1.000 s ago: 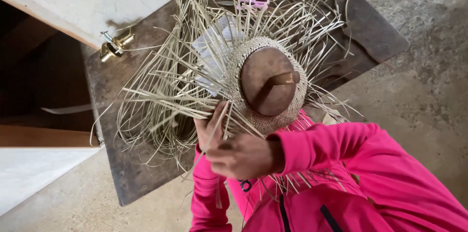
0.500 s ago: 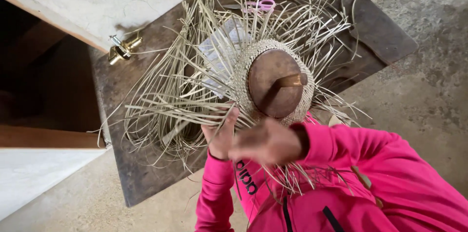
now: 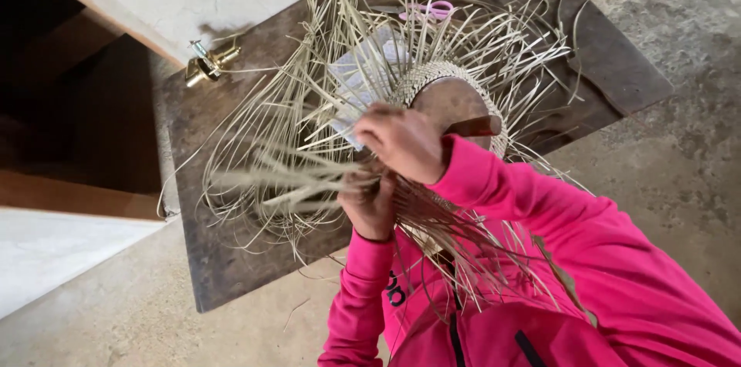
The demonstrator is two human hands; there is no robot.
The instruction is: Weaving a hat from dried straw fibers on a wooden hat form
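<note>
On the dark wooden table (image 3: 231, 274), our right hand (image 3: 401, 139) and left hand (image 3: 370, 201) both pinch loose straw strands (image 3: 285, 178), bracing the half-woven straw hat (image 3: 451, 101) on its round wooden block (image 3: 455, 104), apparently so weaving stays tight.

Dry matt straw strands (image 3: 293, 174) fan over a rough, dark wooden table (image 3: 224, 274).

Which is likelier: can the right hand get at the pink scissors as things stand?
Probably not at once: the right hand is busy in the straw strands, and the pink scissors lie beyond the woven hat.
</note>
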